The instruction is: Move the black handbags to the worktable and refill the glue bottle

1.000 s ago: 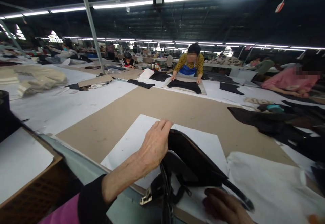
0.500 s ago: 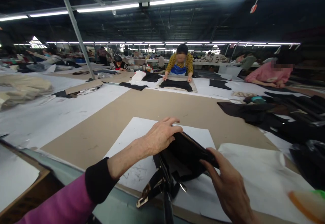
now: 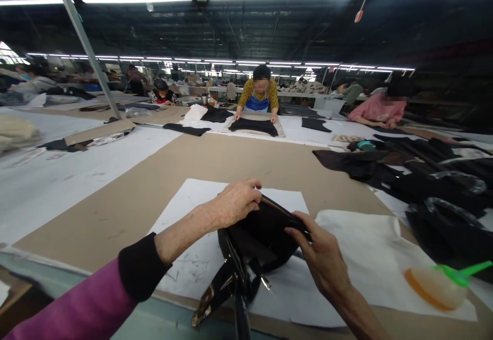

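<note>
A black handbag [image 3: 265,232] with metal fittings stands over a white paper sheet [image 3: 185,216], its mouth spread so that the dark inside shows. My left hand [image 3: 236,202] grips the far rim at its left part, fingers bent over the edge. At the right end of the same rim, my right hand [image 3: 319,247] pinches it between thumb and fingers. A black strap [image 3: 242,312] hangs from the near side toward me, beside a strap end with a shiny metal clasp [image 3: 198,315]. The bag's underside is hidden.
A glue bottle [image 3: 439,286] with a green nozzle lies on white fabric [image 3: 358,242] at the right. Black fabric pieces [image 3: 423,181] are heaped beyond. Across the table a person in a yellow top [image 3: 260,91] handles black cloth; another in pink [image 3: 379,109] leans at right.
The view has swung right, so the scene sits further left and the glue bottle shows fully. Both hands keep their hold on the bag's rim.
</note>
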Demonstrator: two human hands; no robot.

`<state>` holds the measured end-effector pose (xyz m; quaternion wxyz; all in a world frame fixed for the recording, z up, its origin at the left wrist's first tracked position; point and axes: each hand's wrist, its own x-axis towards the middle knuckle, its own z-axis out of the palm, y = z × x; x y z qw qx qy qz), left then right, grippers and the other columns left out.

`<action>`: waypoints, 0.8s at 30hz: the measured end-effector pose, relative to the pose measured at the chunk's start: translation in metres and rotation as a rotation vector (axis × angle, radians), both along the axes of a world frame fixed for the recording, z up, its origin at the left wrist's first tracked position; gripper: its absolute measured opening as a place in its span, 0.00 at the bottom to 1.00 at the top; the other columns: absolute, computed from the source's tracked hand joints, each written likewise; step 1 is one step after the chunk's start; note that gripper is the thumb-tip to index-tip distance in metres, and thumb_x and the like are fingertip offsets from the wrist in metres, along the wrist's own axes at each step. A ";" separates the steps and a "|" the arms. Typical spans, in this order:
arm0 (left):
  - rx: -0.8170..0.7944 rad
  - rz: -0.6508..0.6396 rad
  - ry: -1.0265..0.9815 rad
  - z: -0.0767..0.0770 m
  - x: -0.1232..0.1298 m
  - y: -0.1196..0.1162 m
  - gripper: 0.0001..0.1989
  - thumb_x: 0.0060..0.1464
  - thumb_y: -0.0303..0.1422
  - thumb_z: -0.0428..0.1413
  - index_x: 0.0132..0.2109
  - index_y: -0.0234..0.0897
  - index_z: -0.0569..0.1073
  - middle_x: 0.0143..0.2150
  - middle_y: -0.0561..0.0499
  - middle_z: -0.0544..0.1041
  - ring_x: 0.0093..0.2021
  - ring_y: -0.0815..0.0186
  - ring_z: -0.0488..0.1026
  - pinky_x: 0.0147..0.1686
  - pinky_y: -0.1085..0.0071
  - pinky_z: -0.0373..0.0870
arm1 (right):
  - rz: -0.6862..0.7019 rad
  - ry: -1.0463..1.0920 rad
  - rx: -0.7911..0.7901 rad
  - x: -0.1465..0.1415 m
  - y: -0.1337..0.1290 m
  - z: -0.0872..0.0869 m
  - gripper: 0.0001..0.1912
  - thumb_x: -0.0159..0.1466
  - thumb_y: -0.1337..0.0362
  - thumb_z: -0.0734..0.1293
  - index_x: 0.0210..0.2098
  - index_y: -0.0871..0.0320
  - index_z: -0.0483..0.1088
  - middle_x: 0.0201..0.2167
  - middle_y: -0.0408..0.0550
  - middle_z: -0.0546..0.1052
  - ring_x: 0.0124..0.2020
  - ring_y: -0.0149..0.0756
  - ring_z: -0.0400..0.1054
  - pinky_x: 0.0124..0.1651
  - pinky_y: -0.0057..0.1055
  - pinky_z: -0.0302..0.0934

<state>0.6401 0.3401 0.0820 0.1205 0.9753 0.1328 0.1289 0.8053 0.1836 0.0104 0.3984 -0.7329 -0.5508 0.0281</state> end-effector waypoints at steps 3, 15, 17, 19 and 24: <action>-0.114 0.038 -0.025 -0.003 0.002 0.003 0.06 0.53 0.26 0.52 0.28 0.35 0.70 0.41 0.52 0.71 0.36 0.69 0.70 0.37 0.74 0.64 | -0.023 -0.010 0.021 0.002 0.005 0.000 0.14 0.64 0.55 0.59 0.44 0.54 0.68 0.34 0.44 0.75 0.33 0.38 0.68 0.35 0.31 0.58; -0.161 0.219 -0.092 -0.003 0.015 0.003 0.06 0.48 0.24 0.54 0.25 0.34 0.70 0.30 0.52 0.73 0.31 0.68 0.69 0.32 0.75 0.62 | 0.019 -0.441 0.162 0.004 0.023 0.007 0.15 0.68 0.61 0.54 0.45 0.61 0.67 0.42 0.52 0.72 0.42 0.42 0.66 0.44 0.35 0.58; -0.151 0.246 -0.075 -0.002 0.016 0.003 0.05 0.48 0.25 0.54 0.26 0.35 0.71 0.29 0.52 0.73 0.31 0.68 0.69 0.32 0.74 0.62 | 0.037 -0.484 0.178 0.004 0.026 0.009 0.15 0.68 0.60 0.54 0.44 0.61 0.68 0.39 0.53 0.73 0.41 0.43 0.66 0.43 0.37 0.58; -0.147 0.268 -0.062 -0.001 0.017 0.002 0.05 0.48 0.25 0.54 0.27 0.35 0.72 0.29 0.52 0.73 0.30 0.67 0.69 0.31 0.74 0.62 | 0.040 -0.441 0.171 0.004 0.029 0.010 0.15 0.68 0.59 0.55 0.42 0.60 0.69 0.35 0.51 0.72 0.39 0.43 0.65 0.41 0.36 0.58; -0.147 0.309 -0.052 0.000 0.018 0.001 0.04 0.48 0.27 0.54 0.28 0.36 0.73 0.28 0.52 0.73 0.30 0.67 0.69 0.29 0.73 0.61 | 0.055 -0.214 0.157 0.005 0.035 0.013 0.15 0.67 0.56 0.57 0.36 0.58 0.70 0.33 0.49 0.70 0.37 0.40 0.63 0.39 0.34 0.58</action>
